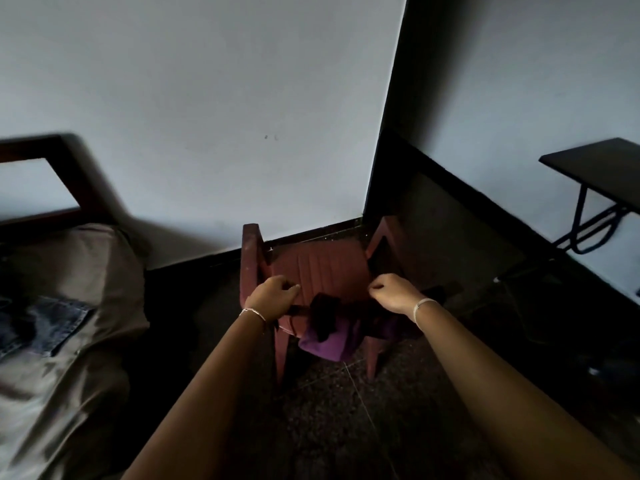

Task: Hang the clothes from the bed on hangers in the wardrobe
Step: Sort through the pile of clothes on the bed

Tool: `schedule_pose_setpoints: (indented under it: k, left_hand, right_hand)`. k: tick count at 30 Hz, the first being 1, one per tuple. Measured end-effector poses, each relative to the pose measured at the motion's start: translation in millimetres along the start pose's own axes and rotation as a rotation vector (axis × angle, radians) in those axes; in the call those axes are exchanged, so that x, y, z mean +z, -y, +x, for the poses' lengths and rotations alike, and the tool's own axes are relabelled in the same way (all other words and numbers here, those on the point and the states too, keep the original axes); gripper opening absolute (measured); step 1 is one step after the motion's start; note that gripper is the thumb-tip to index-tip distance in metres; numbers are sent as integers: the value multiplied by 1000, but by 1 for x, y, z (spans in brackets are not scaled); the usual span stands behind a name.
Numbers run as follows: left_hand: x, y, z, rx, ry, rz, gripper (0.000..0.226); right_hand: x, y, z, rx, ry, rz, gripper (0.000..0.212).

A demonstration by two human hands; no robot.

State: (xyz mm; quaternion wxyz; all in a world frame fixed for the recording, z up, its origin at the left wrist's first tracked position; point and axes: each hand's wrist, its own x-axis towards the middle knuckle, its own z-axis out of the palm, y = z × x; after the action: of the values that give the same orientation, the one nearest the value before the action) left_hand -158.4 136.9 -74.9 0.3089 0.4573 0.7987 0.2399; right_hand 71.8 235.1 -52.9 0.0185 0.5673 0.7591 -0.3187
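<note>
Head view: dark garment (323,315) (on chair (322,268)) between left hand (273,296), right hand (393,294).

Plastic, cloth and stone in dim light
The chair (322,268) is moulded plastic, ribbed and matt; purple cloth (329,344) and black cloth (323,313) on it look soft, no shine; bed sheet (86,306) has a satin sheen, the denim (48,323) there coarse; headboard (69,161) dark wood; floor (346,410) speckled stone; table (595,161) matt on top, its legs (580,209) metal tube
</note>
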Motion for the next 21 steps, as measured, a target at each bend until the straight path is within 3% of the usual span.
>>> schedule_pose_setpoints:
  k: [3, 5, 9, 12, 14, 15, 17, 19, 21]
  left_hand:
    - [5, -10, 9, -25, 129, 374, 38]
    - [9, -20, 14, -15, 258, 461, 51]
    - [26, -49, 33, -64, 539, 415, 69]
    - [44, -50, 64, -174, 722, 258, 113]
    - [72, -26, 107, -240, 788, 146, 136]
    - [77, -23, 114, -291, 812, 144, 138]
    - [75, -36, 115, -324, 876, 103, 107]
    - [74, -48, 121, -271, 910, 73, 73]
    - [75, -49, 128, -183, 852, 125, 74]
  right_hand:
    - [-6, -11, 11, 10, 65, -151, 32]
    - [-6, -13, 26, 25, 123, -222, 40]
    - [-5, -21, 61, 71, 293, -304, 54]
    - [-8, -32, 83, 85, 449, -331, 59]
    - [-7, -45, 107, 89, 518, -392, 82]
    - [-3, -53, 119, 98, 549, -416, 101]
    - [0, -60, 133, 128, 603, -454, 123]
    - [-3, -48, 128, 126, 660, -471, 95]
    - [1, -42, 133, 100, 662, -385, 68]
